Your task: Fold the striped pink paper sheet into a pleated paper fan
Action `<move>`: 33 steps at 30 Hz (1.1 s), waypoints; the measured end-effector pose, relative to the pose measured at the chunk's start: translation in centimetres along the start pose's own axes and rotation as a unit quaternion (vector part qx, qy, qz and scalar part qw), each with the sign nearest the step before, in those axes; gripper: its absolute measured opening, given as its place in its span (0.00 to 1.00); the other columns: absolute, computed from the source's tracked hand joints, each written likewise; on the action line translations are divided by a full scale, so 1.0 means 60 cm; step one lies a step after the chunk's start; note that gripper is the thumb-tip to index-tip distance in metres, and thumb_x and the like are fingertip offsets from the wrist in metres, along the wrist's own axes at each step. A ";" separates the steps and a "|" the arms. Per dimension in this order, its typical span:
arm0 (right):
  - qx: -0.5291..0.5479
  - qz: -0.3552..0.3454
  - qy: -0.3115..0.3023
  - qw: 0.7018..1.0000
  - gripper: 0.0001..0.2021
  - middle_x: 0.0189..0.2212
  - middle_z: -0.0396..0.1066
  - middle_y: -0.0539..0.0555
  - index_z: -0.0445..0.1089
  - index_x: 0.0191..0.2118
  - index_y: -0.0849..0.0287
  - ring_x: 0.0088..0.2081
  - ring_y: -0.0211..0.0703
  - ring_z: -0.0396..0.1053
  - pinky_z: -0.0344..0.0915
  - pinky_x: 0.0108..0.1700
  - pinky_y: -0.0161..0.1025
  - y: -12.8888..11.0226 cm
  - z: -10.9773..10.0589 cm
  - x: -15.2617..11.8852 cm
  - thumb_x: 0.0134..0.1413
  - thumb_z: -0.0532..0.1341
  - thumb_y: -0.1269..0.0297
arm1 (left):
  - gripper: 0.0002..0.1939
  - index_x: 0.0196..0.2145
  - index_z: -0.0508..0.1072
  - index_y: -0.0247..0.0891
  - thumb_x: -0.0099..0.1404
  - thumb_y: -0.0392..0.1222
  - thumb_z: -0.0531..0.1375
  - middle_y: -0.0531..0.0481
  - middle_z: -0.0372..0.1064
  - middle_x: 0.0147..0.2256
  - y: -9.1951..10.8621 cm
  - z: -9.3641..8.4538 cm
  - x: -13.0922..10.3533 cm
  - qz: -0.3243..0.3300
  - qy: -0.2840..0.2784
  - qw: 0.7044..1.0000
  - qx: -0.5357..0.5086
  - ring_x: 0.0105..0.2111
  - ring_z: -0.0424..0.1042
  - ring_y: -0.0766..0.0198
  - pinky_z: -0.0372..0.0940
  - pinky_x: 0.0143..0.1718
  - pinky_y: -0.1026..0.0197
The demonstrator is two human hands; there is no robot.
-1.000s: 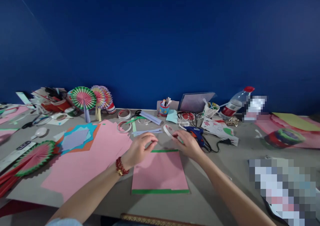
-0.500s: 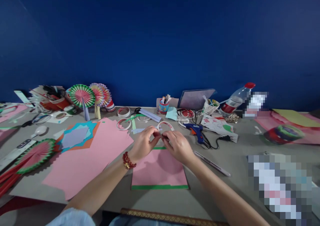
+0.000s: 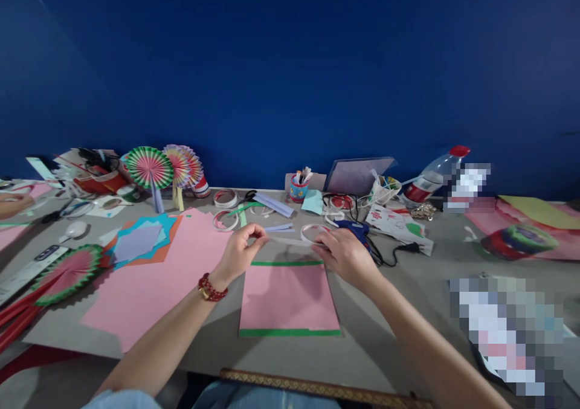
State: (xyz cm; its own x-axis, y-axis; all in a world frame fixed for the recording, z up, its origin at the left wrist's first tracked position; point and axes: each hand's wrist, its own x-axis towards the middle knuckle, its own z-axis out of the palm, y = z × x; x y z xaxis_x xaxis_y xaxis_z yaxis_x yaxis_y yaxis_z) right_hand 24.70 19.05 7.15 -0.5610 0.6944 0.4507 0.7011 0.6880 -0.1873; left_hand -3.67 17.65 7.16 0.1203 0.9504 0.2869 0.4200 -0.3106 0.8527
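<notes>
A whitish strip of tape (image 3: pixel 290 241) is stretched between my two hands, above the far edge of a pink sheet of paper (image 3: pixel 287 297). My left hand (image 3: pixel 242 251) pinches the strip's free end between thumb and fingers. In my right hand (image 3: pixel 348 257) is the tape roll (image 3: pixel 304 232), a white ring with red print inside, partly covered by my fingers. The pink sheet lies flat in front of me, with green strips along its near and far edges.
Left lie large pink paper (image 3: pixel 176 288), layered paper shapes (image 3: pixel 136 246) and a green-edged paper fan (image 3: pixel 70 273). Tape rolls (image 3: pixel 225 199) and a pen cup (image 3: pixel 299 190) stand behind; a blue glue gun (image 3: pixel 356 229) sits right. Another person's hand (image 3: pixel 16 205) seems visible far left.
My hands have moved apart from their meeting point over the sheet, left hand leftward and right hand rightward with the roll. A length of tape now spans the gap.
</notes>
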 end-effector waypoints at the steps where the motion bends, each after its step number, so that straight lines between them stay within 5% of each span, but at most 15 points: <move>1: -0.009 -0.002 0.002 1.000 0.16 0.32 0.75 0.57 0.71 0.38 0.57 0.36 0.49 0.71 0.62 0.42 0.42 0.005 -0.002 -0.004 0.72 0.50 0.57 | 0.11 0.32 0.70 0.38 0.66 0.48 0.60 0.52 0.69 0.29 -0.002 -0.004 -0.005 -0.020 0.001 1.000 -0.004 0.30 0.68 0.64 0.61 0.31 0.65; 9: -0.022 -0.030 0.054 0.998 0.12 0.39 0.79 0.57 0.71 0.49 0.58 0.40 0.48 0.75 0.65 0.45 0.43 0.030 0.014 -0.053 0.71 0.53 0.62 | 0.12 0.30 0.69 0.38 0.65 0.49 0.59 0.55 0.66 0.27 -0.027 -0.019 -0.058 -0.090 0.012 0.996 0.001 0.28 0.65 0.66 0.60 0.31 0.65; 21: -0.016 0.035 -0.076 0.996 0.14 0.40 0.80 0.57 0.74 0.45 0.56 0.38 0.46 0.77 0.68 0.42 0.40 0.029 0.011 -0.075 0.71 0.50 0.62 | 0.12 0.31 0.70 0.39 0.65 0.50 0.60 0.53 0.69 0.30 -0.067 -0.023 -0.077 -0.111 -0.025 0.993 0.012 0.32 0.68 0.63 0.63 0.37 0.62; 33: 0.063 0.079 -0.111 0.989 0.14 0.44 0.79 0.56 0.72 0.46 0.54 0.41 0.45 0.77 0.67 0.41 0.38 0.033 0.019 -0.084 0.71 0.49 0.60 | 0.10 0.32 0.69 0.39 0.66 0.48 0.59 0.52 0.68 0.31 -0.088 -0.025 -0.084 -0.098 -0.033 0.994 0.034 0.33 0.69 0.62 0.63 0.38 0.61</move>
State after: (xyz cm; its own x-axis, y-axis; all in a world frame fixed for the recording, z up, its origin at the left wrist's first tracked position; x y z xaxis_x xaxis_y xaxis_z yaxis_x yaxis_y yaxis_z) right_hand 28.39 17.15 3.51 -0.5411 0.8150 0.2072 0.7352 0.5781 -0.3540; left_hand -7.83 14.49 1.89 0.0885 0.9924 0.0857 0.5005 -0.1187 0.8576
